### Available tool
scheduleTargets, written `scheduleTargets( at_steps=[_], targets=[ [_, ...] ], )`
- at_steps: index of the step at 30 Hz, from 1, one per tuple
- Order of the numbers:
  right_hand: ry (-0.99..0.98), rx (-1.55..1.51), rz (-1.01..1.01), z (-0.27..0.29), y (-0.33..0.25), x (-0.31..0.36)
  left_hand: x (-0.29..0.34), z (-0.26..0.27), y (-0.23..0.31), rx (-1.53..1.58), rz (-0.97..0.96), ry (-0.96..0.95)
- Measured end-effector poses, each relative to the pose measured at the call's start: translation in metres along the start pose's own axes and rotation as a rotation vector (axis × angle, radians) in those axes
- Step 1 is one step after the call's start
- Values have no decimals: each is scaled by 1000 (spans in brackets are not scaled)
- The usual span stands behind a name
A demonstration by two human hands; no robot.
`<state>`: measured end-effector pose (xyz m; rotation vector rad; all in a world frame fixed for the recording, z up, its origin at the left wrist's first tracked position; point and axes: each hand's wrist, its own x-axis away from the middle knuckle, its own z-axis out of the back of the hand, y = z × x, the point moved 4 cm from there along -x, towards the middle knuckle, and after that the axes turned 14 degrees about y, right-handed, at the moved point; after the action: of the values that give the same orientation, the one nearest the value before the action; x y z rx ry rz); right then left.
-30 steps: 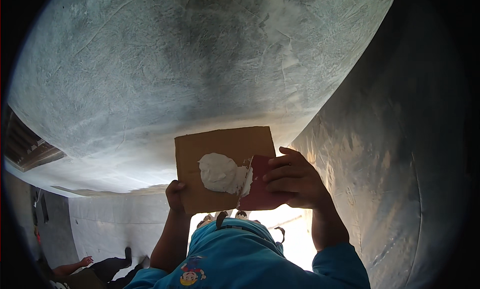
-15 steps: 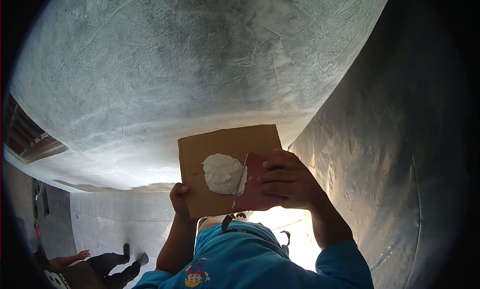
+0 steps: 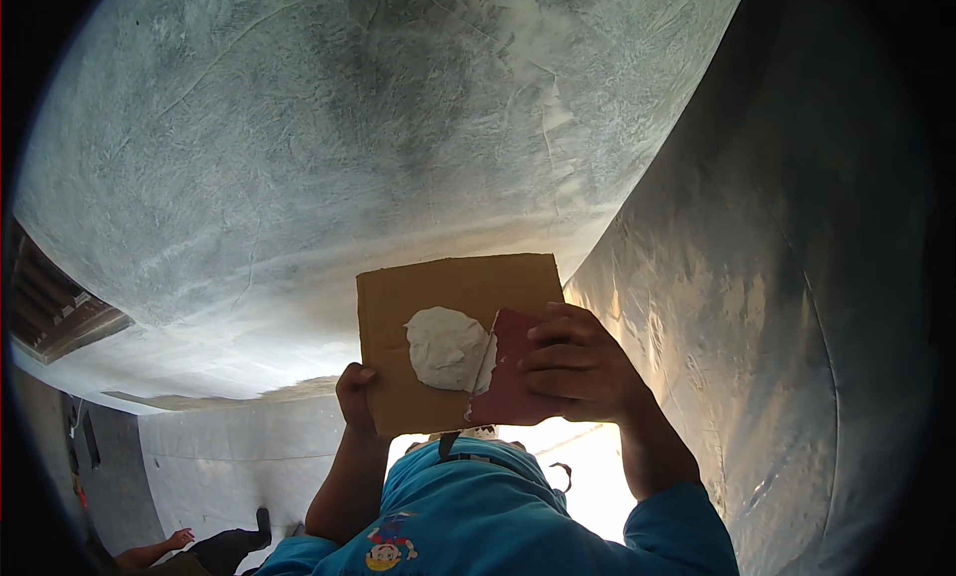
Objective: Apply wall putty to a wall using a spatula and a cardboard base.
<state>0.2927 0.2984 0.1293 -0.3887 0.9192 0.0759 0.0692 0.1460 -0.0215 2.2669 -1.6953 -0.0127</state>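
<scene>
A brown cardboard sheet point(image 3: 458, 279) is held up in front of my chest. On its middle sits a thick white blob of putty-like paste point(image 3: 442, 349). My left hand point(image 3: 356, 397) grips the sheet at its lower left edge, thumb on top. My right hand point(image 3: 578, 365) is closed on a dark red, flat card-like piece point(image 3: 506, 382) over the right part of the sheet. White paste smears the left edge of this piece, which touches the blob. The fingers lie across its face; the right thumb is hidden.
A large grey, patchily coated surface point(image 3: 329, 128) curves overhead. On the right is a grey wall point(image 3: 737, 327). A dark slatted opening point(image 3: 60, 297) shows at far left. At lower left, another person's arm point(image 3: 149, 554) and dark-clad leg point(image 3: 224, 548) are visible.
The view has shifted slightly, and the other person sits lower in the picture, partly out of it. Both my hands keep their holds, with the red piece still against the paste.
</scene>
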Motion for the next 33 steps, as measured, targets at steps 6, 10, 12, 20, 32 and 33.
scheduleTargets(
  at_steps=[6, 10, 12, 20, 32, 33],
  targets=[
    [167, -60, -181, 8, -1, 8, 4, 5, 11, 62, 70, -48],
    [579, -609, -734, -6, 20, 38, 1, 19, 19, -31, 44, 10],
    [763, -824, -877, -11, 20, 36, 2, 17, 20, -26, 43, 17],
    [768, -745, -908, -30, 19, 43, -3, 32, 23, -70, 4, 102],
    [877, -949, -1016, -28, 33, 51, -9, 39, 32, -52, -6, 150],
    [984, -1144, -1041, -22, 37, 47, -12, 37, 32, -60, -1, 142]
  ],
)
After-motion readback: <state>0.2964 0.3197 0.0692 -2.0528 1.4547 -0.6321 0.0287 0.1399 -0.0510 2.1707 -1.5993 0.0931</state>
